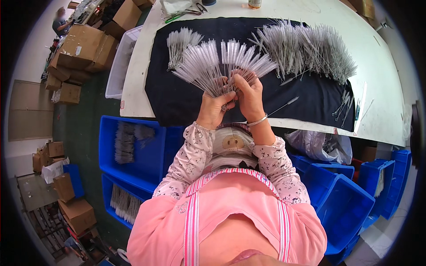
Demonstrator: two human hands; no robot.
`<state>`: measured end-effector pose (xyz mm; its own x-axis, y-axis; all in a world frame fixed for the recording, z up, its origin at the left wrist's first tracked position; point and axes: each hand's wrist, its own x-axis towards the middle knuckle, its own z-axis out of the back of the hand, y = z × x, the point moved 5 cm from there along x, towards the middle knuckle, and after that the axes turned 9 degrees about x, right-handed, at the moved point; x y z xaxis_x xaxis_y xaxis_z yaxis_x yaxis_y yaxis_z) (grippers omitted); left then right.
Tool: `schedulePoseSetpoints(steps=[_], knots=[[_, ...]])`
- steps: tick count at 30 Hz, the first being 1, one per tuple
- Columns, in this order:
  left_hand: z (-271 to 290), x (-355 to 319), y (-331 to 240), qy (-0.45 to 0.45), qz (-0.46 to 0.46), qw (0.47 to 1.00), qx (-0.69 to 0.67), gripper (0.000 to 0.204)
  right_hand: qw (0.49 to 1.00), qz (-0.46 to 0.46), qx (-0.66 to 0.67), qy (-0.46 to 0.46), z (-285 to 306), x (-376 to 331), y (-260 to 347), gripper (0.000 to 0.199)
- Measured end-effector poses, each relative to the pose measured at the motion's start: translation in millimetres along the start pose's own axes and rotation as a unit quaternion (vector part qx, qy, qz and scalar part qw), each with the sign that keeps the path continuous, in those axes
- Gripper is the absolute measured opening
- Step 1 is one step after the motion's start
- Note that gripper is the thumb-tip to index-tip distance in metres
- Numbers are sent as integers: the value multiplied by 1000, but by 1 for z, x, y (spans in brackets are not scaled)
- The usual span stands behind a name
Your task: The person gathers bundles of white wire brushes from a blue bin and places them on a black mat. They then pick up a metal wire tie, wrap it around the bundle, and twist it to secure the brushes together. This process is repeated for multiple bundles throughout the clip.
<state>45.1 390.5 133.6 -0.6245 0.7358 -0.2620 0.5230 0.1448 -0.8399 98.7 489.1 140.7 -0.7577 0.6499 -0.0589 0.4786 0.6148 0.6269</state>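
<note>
My left hand (214, 106) is wrapped round the wire stems of a fanned bunch of thin white bottle brushes (199, 64), bristle ends pointing away from me. Close beside it, my right hand (250, 95) has its fingers closed among the stems of the right part of the fan. The fingertips are partly hidden by the stems. A smaller bundle of brushes (181, 42) lies just behind the fan on the dark cloth (168, 97). To the right spreads a large pile of the same brushes (306, 48). One single brush (285, 106) rests near my right wrist.
The cloth covers part of a white table (377, 84). Scissors (197, 9) lie at its far edge. Blue bins (133, 168) stand at my left, some with brushes inside. More blue bins (341, 199) and a plastic bag (319, 144) are at my right. Cardboard boxes (82, 46) are stacked far left.
</note>
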Motion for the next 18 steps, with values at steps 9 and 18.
schedulePoseSetpoints(steps=[9,18], knots=[[1,-5,-1,28,12,996,78,24,995,-71,-66,10,0,4,-1,28],[-1,-2,5,-36,-30,995,93,28,994,-103,20,-11,4,5,-7,20]])
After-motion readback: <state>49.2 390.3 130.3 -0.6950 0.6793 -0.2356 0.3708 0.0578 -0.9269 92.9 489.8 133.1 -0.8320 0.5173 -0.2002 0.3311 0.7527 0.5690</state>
